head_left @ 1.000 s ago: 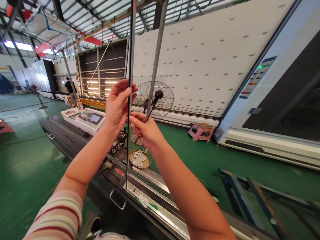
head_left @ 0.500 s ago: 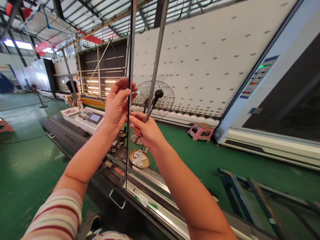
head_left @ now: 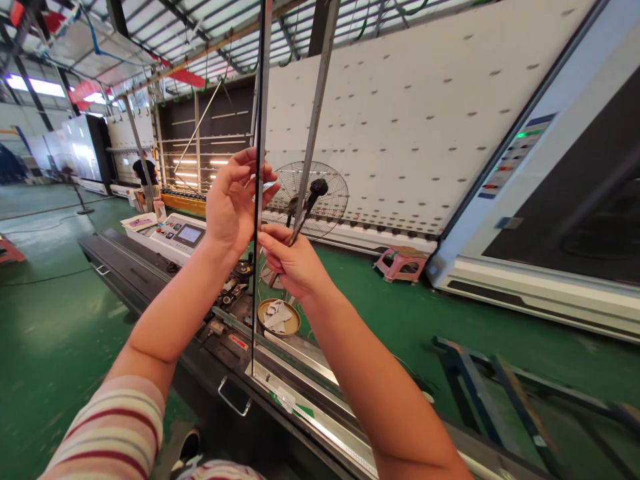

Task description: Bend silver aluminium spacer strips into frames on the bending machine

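A long, thin black-and-silver strip (head_left: 257,280) stands upright in front of me, its lower end at the metal ledge of the workbench (head_left: 270,383). My left hand (head_left: 233,203) is raised beside it, fingers apart and curved around behind the strip; thumb and fingers do not pinch it. Lower down, my right hand (head_left: 295,260) is closed, its thumb and forefinger at the strip's edge. Out of that fist sticks a dark, slim tool (head_left: 315,193) with a rounded black end; its other end is hidden by the hand.
A control panel (head_left: 187,233) sits on the bench's far left. Beyond the strip are a round dish (head_left: 295,327) with white scraps, a wire-caged fan (head_left: 335,200) and a pink stool (head_left: 400,263). Metal frames (head_left: 480,387) lie at right. Another person (head_left: 145,172) stands far back.
My left hand has loosened from the strip: the thumb has moved away to the left and the fingers have spread. My right hand has stayed in place.
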Demonstrator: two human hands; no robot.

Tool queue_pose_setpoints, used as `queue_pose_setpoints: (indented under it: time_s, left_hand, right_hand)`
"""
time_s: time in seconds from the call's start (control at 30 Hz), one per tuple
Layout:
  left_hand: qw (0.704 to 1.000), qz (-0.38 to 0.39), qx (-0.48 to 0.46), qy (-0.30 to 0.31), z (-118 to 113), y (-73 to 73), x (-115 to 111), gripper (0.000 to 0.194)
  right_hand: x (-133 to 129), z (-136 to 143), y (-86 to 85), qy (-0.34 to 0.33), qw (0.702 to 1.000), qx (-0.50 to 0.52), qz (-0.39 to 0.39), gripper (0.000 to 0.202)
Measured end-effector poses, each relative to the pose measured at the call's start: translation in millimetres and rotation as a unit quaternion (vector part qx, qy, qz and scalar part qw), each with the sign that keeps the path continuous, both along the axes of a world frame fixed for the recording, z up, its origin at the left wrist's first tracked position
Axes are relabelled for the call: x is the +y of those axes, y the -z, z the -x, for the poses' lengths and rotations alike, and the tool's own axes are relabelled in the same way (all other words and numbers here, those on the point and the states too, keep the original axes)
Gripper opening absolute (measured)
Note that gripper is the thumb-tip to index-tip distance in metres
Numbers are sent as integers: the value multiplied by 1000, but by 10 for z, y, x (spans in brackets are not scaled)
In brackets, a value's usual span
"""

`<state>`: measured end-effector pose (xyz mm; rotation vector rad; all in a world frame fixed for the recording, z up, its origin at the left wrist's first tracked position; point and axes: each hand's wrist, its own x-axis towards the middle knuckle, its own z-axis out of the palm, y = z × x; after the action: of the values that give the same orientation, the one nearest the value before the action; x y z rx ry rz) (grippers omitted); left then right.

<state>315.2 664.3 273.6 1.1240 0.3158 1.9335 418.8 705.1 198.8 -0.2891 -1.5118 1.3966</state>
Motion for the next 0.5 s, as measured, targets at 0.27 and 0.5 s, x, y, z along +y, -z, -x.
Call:
queue_pose_setpoints:
  time_s: [0.27, 0.5]
  left_hand:
    - [998, -26, -46, 33, -5, 101, 13, 54]
    - [998, -36, -51, 27, 16, 123, 45, 54]
  right_hand:
    - [19, -5, 8, 9, 1000, -9, -7, 48]
    - [46, 9, 55, 80, 993, -35, -77, 53]
